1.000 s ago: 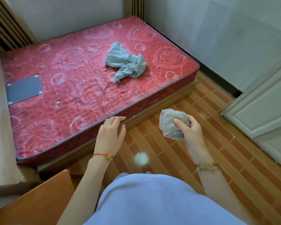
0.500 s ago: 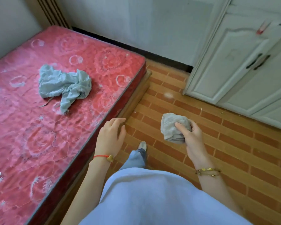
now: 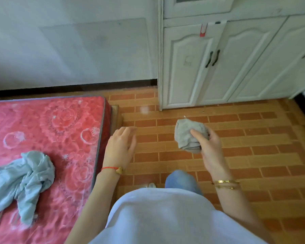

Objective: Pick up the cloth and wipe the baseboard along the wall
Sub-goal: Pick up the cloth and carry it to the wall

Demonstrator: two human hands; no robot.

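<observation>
On the far left, a crumpled light-blue garment (image 3: 23, 180) lies on the red patterned mattress (image 3: 60, 131), whose dark piped edge runs down toward the person, with a corner of the wooden bed frame (image 3: 117, 112) showing just beyond it. Behind the bed, the dark baseboard (image 3: 95, 86) runs along the foot of the pale wall as far as the white cabinet. Just right of the mattress edge the left hand (image 3: 121, 147) hovers palm down over the brick-patterned floor (image 3: 253, 147), its fingers relaxed and slightly spread, its grip on nothing; a red string bracelet (image 3: 111, 168) circles that wrist. Below, between the arms, a pale shirt and a blue-jeaned knee (image 3: 180, 180) fill the lower middle. Further right, the right hand (image 3: 209, 147) has its grip closed round the bunched grey cloth (image 3: 187, 135), thumb pressed across its front and fingers curled behind, held up in the air above the floor, well apart from the baseboard. Gold bangles (image 3: 226, 183) sit on that wrist. Beyond it stands the white cabinet (image 3: 236, 67) with two dark door handles (image 3: 213, 58) and a red tag (image 3: 203, 30) near its top
</observation>
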